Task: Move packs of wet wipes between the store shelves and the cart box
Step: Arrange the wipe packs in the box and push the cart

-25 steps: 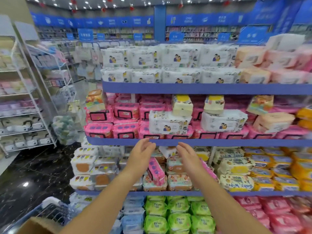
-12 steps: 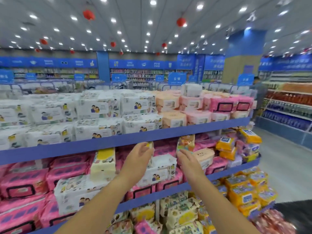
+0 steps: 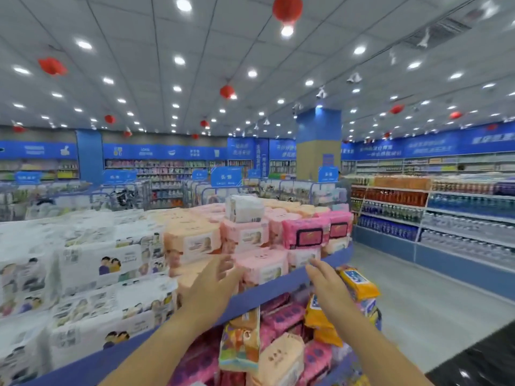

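Note:
My left hand (image 3: 211, 285) and my right hand (image 3: 326, 282) reach up toward the top shelf, fingers straight, both empty. Between them lies a pale pink pack of wet wipes (image 3: 264, 264) at the shelf's blue front edge (image 3: 267, 291); neither hand touches it. Orange packs (image 3: 189, 240) sit left of it, brighter pink packs (image 3: 303, 232) right of it, and white packs with cartoon figures (image 3: 94, 268) fill the left side. One white pack (image 3: 243, 208) stands on top of the pile. The cart box is out of view.
Below the top shelf hang mixed packs: pink (image 3: 281, 319), orange-yellow (image 3: 358, 282) and peach (image 3: 278, 358). An open aisle with a pale floor (image 3: 423, 307) runs to the right, lined by drink shelves (image 3: 446, 215). A blue pillar (image 3: 319, 146) stands behind.
Both hands have risen from the middle shelf to the top shelf. The view has swung up and to the right, so the shelf's right end and the aisle now show.

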The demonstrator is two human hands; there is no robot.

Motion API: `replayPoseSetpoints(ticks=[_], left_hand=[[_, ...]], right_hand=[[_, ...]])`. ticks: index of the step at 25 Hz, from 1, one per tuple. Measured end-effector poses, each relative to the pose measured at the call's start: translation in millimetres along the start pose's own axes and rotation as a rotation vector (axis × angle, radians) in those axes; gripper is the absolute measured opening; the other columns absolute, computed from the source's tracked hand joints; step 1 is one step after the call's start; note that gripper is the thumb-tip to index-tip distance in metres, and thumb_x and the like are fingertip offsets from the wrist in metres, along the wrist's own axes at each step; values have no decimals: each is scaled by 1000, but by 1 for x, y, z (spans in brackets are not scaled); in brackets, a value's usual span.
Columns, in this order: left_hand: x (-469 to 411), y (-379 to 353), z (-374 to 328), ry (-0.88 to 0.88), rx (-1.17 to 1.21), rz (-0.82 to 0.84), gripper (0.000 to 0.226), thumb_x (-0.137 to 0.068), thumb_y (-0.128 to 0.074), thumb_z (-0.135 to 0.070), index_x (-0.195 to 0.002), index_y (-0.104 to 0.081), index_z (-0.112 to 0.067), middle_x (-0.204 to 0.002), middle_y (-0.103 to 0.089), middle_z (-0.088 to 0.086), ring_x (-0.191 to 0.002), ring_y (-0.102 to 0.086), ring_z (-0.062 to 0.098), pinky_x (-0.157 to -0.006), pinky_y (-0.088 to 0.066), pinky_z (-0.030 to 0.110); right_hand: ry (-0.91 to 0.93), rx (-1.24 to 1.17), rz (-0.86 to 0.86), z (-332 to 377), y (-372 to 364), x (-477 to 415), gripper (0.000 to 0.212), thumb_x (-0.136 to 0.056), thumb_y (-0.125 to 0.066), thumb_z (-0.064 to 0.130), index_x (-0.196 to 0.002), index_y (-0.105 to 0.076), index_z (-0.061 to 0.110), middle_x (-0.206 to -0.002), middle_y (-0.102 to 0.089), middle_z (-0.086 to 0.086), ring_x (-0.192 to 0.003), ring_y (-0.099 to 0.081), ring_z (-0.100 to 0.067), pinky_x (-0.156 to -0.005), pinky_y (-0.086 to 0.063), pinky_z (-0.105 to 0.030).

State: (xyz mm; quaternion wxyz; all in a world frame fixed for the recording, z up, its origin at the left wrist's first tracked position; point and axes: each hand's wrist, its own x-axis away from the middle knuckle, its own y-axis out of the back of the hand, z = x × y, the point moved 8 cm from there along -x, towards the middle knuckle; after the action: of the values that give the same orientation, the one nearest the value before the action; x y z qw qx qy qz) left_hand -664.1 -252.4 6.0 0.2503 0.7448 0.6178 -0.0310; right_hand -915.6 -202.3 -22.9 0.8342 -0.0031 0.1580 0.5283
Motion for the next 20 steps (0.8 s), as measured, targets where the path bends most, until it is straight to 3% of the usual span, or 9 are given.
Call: replayPoseSetpoints(ticks=[4,8,11,16,18,20], left_hand=[[-73,-41,-13,-74,-50,-11,53,-101,-57,-42,-149,-42,-24,-141,-53,-8,-126,-52,10,-96,-39,28],[-133,-100,-19,-97,-90,-47,56,-99,-60,-44,-148,-42,-25,-137,-53,-9,-127,-52,12,-98,-43,32],[-172,-140,-10,-40,-88,-60,63,-94,-68,-45,-148,-43,-24,-137,-55,-6,-127,-54,16,-104,-47,39],[-221,-186,9,92,-94,-116,74,-85,-80,-40,-146,-45,-16,-140,-56,1,-118,-55,14,-99,-42,30],[-235,-199,17,119,-105,-124,81,-81,-84,-43,-147,-43,-19,-138,-55,-5,-113,-54,9,-96,-42,27],[-246,-208,21,145,-88,-119,80,-79,-86,-41,-143,-42,-22,-118,-55,-18,-100,-54,-1,-85,-43,20]], right_hand=[[36,-1,-49,-15,47,-81,46,-106,-45,33,-149,-42,17,-149,-45,0,-120,-43,-11,-94,-34,-29],[67,22,-62,-37,102,-162,44,-106,-45,31,-147,-44,15,-140,-50,-4,-113,-45,-14,-93,-36,-31],[68,-6,-70,-51,144,-219,42,-105,-47,33,-144,-48,16,-141,-50,-2,-117,-48,-16,-96,-38,-34],[64,25,-35,-78,196,-304,47,-103,-51,36,-145,-45,18,-139,-50,1,-123,-49,-20,-102,-41,-39],[68,57,-3,-89,205,-332,55,-99,-58,39,-147,-42,19,-147,-48,-4,-129,-48,-24,-104,-42,-43],[73,86,21,-98,207,-355,67,-93,-67,40,-150,-38,20,-152,-42,-5,-135,-44,-26,-105,-41,-44]])
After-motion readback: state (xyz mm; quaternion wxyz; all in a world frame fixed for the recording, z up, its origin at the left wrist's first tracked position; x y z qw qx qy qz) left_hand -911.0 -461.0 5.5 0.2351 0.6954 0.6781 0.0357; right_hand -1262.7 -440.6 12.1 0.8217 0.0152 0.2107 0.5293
